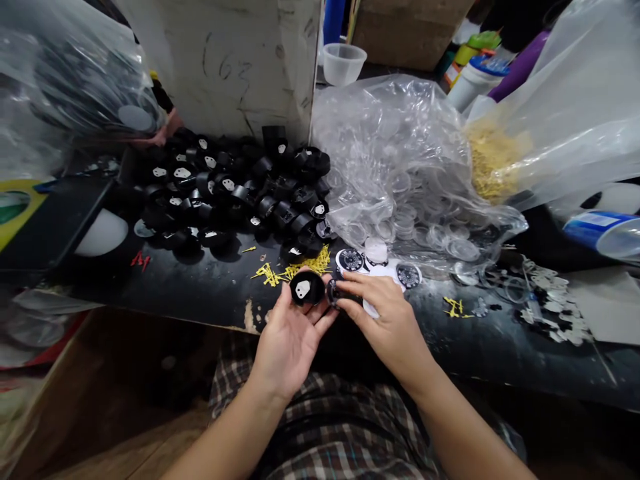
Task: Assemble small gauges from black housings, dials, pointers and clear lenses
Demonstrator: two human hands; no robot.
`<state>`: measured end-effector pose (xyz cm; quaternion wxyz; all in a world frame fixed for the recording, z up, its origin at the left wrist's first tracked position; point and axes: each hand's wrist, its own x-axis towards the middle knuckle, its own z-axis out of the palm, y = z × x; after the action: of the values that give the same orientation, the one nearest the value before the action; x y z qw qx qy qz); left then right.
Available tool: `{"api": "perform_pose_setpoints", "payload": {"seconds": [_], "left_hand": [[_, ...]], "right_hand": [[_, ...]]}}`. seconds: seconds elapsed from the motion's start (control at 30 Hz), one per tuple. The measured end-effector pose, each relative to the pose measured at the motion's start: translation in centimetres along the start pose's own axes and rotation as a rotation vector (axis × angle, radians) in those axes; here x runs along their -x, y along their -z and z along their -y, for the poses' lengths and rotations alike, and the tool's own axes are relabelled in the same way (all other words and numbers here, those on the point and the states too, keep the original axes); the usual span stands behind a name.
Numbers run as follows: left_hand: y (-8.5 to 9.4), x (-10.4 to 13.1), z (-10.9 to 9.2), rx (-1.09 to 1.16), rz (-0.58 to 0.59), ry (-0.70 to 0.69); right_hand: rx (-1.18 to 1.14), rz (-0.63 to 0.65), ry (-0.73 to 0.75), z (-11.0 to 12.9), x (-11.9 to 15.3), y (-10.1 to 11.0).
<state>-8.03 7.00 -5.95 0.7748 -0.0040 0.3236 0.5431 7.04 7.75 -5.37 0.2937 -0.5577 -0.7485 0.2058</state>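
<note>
My left hand [293, 333] is palm up at the table's front edge, its fingers round a black round cup [314, 289] with a pale plate [303, 289] inside. Just right of the cup, my right hand [383, 313] pinches a small dark dial disc [332, 292] between thumb and fingers, held on edge. Behind the hands lie yellow pointers [313, 263] in a loose pile. Printed dials [350, 260] and another dial [409, 275] rest beyond my right hand.
Many black cups [260, 193] are heaped at the back left, before a grey box [240, 67]. Clear lids [415, 220] spill from a plastic bag [390, 127]. Red pointers [141, 259] lie left; pale small parts [555, 307] lie right.
</note>
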Motion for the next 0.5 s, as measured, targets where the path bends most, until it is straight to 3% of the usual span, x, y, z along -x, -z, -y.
{"api": "perform_pose_setpoints", "payload": {"seconds": [0.17,0.27,0.37,0.5], "left_hand": [[0.4,0.3,0.3,-0.077,-0.004,-0.015],[0.5,0.4,0.9,-0.185,-0.03,-0.06],[0.5,0.7,1.7,-0.281,0.025,-0.083],[1.0,0.9,2.1,-0.466,0.077,-0.128]], "right_hand": [[-0.332,0.003,-0.25,0.6,-0.5,0.9],[-0.416,-0.013,-0.223,1.4,-0.7,1.2],[-0.368,-0.025,-0.182,2.1,-1.0,1.0],[-0.326,0.016,-0.236,2.2,-1.2,0.7]]}}
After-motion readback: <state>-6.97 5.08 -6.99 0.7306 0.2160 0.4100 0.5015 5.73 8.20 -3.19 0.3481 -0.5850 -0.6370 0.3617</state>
